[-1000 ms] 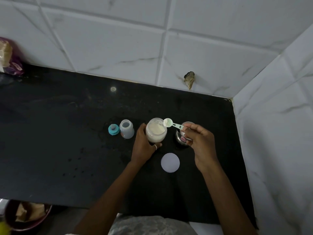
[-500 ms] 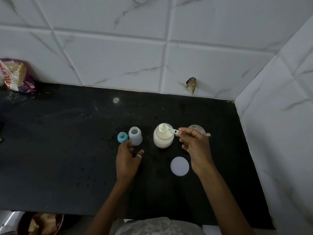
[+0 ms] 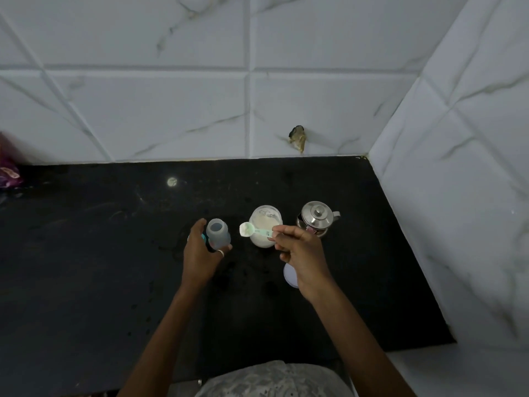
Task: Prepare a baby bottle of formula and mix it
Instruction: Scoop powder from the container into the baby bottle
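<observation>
A small translucent baby bottle (image 3: pixel 218 232) stands open on the black counter (image 3: pixel 86 253). My left hand (image 3: pixel 201 255) curls around its near side, fingers on the left and thumb on the right. The teal bottle cap (image 3: pixel 203 238) peeks out behind my fingers. Right of the bottle stands an open jar of formula powder (image 3: pixel 265 230). My right hand (image 3: pixel 300 253) pinches the handle of a pale green scoop (image 3: pixel 252 230); its bowl holds powder and hovers between jar and bottle.
A steel kettle with a lid (image 3: pixel 317 217) stands right of the jar. The jar's white lid (image 3: pixel 290 276) lies flat, partly under my right wrist. Tiled walls close the back and right. A purple packet (image 3: pixel 8 173) sits far left.
My left hand left the jar and moved to the baby bottle, closing around it. The scoop dipped into the jar, then came out leftward with powder. The camera view shifted.
</observation>
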A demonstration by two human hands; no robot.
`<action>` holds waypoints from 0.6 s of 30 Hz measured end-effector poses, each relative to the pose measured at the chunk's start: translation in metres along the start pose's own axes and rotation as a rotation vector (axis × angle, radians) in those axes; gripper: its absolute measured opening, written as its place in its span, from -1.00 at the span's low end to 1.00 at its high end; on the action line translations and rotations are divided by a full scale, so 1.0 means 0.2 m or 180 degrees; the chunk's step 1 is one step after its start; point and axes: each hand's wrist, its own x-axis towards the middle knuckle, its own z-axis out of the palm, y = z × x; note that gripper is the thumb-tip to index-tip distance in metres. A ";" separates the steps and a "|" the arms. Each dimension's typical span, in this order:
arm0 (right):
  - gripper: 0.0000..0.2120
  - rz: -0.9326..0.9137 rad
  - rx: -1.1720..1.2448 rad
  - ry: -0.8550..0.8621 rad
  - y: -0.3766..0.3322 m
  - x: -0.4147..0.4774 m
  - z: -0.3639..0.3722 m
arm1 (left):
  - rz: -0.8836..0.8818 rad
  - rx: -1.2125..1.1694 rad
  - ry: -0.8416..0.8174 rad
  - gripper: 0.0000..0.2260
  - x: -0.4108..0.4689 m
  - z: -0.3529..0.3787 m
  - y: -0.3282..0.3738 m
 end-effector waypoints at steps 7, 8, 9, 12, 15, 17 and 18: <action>-0.86 -0.0014 0.0075 0.0161 0.00 -0.04 -0.02 | 0.0092 -0.0289 0.0046 -0.46 0.01 0.03 0.02; -0.87 -0.0024 0.0073 0.0170 0.00 -0.04 -0.02 | 0.0087 -0.0295 0.0056 -0.47 0.01 0.04 0.01; -0.87 -0.0031 0.0079 0.0168 0.00 -0.05 -0.02 | 0.0071 -0.0308 0.0072 -0.48 0.01 0.04 0.00; -0.87 -0.0042 0.0092 0.0139 -0.02 -0.06 -0.02 | 0.0000 -0.0338 0.0111 -0.49 0.01 0.05 -0.01; -0.87 -0.0047 0.0072 0.0128 -0.03 -0.06 -0.03 | 0.0008 -0.0360 0.0147 -0.50 0.00 0.05 -0.01; -0.87 -0.0049 0.0050 0.0118 -0.04 -0.06 -0.04 | 0.0039 -0.0360 0.0186 -0.50 -0.02 0.03 0.01; -0.87 -0.0051 0.0059 0.0113 -0.05 -0.06 -0.04 | 0.0061 -0.0354 0.0221 -0.50 -0.03 0.03 0.02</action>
